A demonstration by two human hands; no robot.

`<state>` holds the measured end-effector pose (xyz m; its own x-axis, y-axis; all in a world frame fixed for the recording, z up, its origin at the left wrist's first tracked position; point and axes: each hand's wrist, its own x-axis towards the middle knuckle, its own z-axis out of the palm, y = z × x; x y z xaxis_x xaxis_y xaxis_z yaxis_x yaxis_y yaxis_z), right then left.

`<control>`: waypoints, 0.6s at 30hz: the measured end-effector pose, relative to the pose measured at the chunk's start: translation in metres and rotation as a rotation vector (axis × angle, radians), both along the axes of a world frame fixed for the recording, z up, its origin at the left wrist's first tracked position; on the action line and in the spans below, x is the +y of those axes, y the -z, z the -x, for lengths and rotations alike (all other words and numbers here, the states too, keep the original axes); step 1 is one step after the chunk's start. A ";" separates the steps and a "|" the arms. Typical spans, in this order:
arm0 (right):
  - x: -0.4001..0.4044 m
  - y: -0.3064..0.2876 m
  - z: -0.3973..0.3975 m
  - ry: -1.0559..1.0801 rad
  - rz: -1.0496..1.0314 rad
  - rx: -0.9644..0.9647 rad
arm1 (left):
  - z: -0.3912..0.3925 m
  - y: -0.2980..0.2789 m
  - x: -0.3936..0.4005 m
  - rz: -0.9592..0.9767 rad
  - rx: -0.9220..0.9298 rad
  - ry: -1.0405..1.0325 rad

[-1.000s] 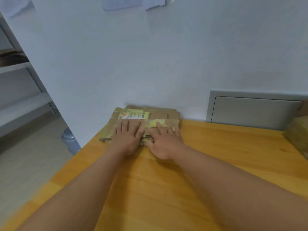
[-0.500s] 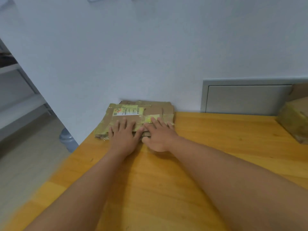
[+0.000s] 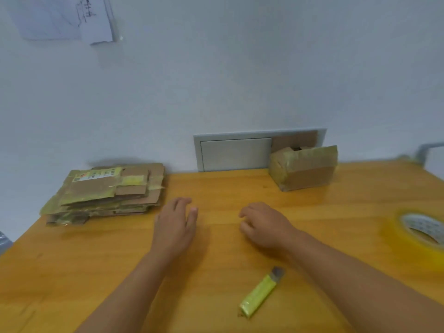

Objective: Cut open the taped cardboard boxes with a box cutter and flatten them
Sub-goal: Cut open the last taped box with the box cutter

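A stack of flattened cardboard boxes (image 3: 108, 193) with yellowish tape lies at the back left of the wooden table (image 3: 216, 272). A taped cardboard box (image 3: 304, 168) stands whole at the back right, against the wall. A yellow box cutter (image 3: 260, 293) lies near the front, under my right forearm's left side. My left hand (image 3: 175, 227) hovers over the table with fingers straight, holding nothing, just right of the stack. My right hand (image 3: 263, 227) is loosely curled and empty, in the middle of the table.
A roll of yellow packing tape (image 3: 421, 234) lies at the right edge. A grey panel (image 3: 234, 152) is set in the white wall behind the table. Papers (image 3: 69, 18) hang on the wall at upper left. The table's left edge drops to the floor.
Both hands have lifted off the flattened stack and drawn back toward the table's middle. The view has swung right, bringing the whole box, tape roll and cutter into sight.
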<state>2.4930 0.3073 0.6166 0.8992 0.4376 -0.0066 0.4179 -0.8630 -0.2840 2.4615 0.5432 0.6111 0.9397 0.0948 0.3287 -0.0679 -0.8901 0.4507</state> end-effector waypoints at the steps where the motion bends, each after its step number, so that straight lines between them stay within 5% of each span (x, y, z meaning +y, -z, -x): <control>1: -0.024 0.004 0.003 0.042 -0.002 -0.024 | 0.005 0.003 -0.023 0.010 0.031 0.059; 5: -0.104 0.023 0.010 0.234 0.054 -0.143 | -0.005 -0.001 -0.098 -0.003 0.057 0.198; 9: -0.139 0.045 0.018 0.381 0.069 -0.023 | -0.043 -0.018 -0.162 0.054 0.042 0.249; 18: -0.139 0.054 0.018 0.395 0.005 -0.083 | -0.143 -0.013 -0.233 0.256 0.140 0.155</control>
